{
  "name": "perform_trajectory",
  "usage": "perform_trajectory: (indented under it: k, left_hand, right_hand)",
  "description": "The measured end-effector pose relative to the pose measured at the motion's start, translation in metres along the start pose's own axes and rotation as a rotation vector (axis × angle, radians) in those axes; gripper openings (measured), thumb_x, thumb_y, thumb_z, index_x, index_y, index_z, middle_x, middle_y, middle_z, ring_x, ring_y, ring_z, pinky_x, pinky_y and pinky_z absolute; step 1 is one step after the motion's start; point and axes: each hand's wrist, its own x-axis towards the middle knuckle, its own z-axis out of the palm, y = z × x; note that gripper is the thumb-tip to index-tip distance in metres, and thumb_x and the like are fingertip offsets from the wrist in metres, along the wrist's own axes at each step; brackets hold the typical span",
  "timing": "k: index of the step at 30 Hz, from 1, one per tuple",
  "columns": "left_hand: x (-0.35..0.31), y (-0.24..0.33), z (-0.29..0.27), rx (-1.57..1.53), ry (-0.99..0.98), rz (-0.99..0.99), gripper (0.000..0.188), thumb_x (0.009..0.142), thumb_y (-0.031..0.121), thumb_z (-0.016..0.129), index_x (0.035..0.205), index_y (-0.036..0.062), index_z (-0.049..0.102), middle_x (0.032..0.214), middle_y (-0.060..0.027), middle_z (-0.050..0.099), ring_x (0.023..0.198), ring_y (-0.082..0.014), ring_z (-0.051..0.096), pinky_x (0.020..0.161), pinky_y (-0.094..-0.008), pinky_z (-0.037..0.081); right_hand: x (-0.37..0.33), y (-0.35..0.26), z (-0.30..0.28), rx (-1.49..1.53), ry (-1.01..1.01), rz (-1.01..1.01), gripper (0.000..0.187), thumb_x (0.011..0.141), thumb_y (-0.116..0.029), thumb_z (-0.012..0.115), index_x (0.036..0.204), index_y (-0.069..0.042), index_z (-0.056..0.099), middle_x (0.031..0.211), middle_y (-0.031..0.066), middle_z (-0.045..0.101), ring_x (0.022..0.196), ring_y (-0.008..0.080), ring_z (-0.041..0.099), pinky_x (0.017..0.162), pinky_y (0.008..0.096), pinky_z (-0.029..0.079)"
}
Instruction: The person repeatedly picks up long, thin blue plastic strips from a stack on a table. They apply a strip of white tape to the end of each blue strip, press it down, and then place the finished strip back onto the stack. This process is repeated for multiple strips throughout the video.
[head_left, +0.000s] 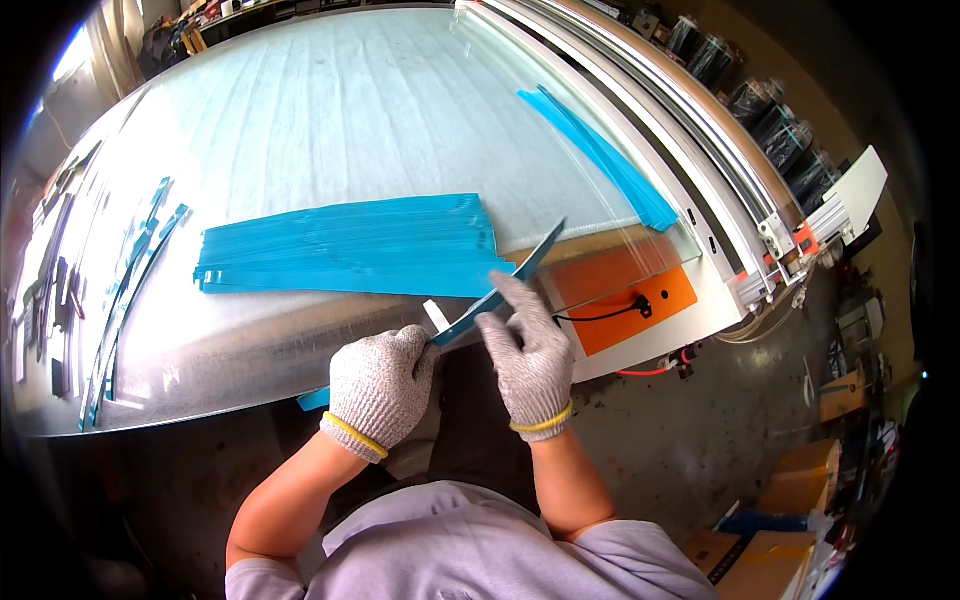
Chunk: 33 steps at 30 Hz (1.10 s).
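Note:
My left hand [382, 385], in a grey knit glove with a yellow cuff, is closed around a long, narrow blue strip [460, 325]. The strip slants up to the right over the table's front edge, and a blue end shows on the other side of my fist. A small white piece [436, 316] stands up just beyond my left knuckles; what it belongs to is unclear. My right hand [532, 360], gloved alike, has its fingers apart, with index finger and thumb at the strip. Just beyond lies a broad stack of blue strips [345, 243].
The glass-topped table [330, 120] has a white rail [640, 130] along its right side. More blue strips [605, 160] lie by the rail, others [135, 290] at left among dark strips. An orange panel [625, 310] with a black cable occupies the near right corner. Cardboard boxes [770, 560] stand lower right.

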Motion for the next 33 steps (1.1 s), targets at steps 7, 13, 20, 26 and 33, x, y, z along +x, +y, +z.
perform_trajectory:
  k: [7,13,20,26,33]
  left_hand:
    - [-0.002,0.003,0.009,0.053,0.004,0.043,0.015,0.094,0.023,0.065,0.09,0.0084,0.069,0.076,-0.0171,0.068,0.072,-0.0398,0.067,0.066,-0.0505,0.052]
    - [0.0,0.001,-0.002,0.056,-0.038,0.008,0.016,0.092,0.02,0.065,0.099,0.0071,0.072,0.076,-0.0179,0.069,0.071,-0.0403,0.068,0.064,-0.0498,0.053]
    - [0.01,-0.01,-0.031,-0.647,-0.258,-0.323,0.023,0.097,0.018,0.063,0.09,-0.0012,0.072,0.066,-0.0121,0.064,0.058,-0.0207,0.062,0.059,-0.036,0.05]
    - [0.007,-0.003,-0.037,-0.661,-0.25,-0.346,0.022,0.098,0.018,0.064,0.091,-0.0019,0.072,0.064,-0.011,0.061,0.057,-0.0179,0.06,0.058,-0.0349,0.05]
    - [0.003,-0.007,-0.015,-0.217,-0.084,-0.076,0.018,0.095,0.021,0.066,0.089,0.0055,0.072,0.075,-0.0202,0.068,0.069,-0.0405,0.066,0.064,-0.0483,0.053]
  right_hand:
    - [0.022,-0.012,-0.002,0.198,-0.423,-0.069,0.029,0.103,-0.014,0.058,0.13,-0.002,0.062,0.103,0.0169,0.074,0.084,0.0273,0.075,0.072,0.0371,0.058]
    - [0.039,-0.028,-0.016,0.901,-0.587,0.42,0.031,0.106,-0.012,0.049,0.133,0.001,0.056,0.11,0.0183,0.072,0.058,0.0105,0.062,0.052,0.0213,0.05]
    - [0.013,-0.018,-0.034,1.023,-0.664,0.35,0.036,0.102,-0.033,0.065,0.112,-0.002,0.052,0.1,0.0229,0.073,0.062,0.016,0.069,0.054,0.0238,0.054]
    - [-0.004,-0.009,-0.006,0.844,-0.419,0.48,0.013,0.097,-0.01,0.07,0.102,-0.003,0.06,0.089,0.0084,0.071,0.059,0.0087,0.062,0.05,0.0207,0.048]
    - [-0.012,0.001,0.015,0.472,-0.181,0.355,0.009,0.089,-0.001,0.077,0.094,0.0,0.069,0.086,0.0045,0.071,0.064,0.0068,0.061,0.056,0.0228,0.048]
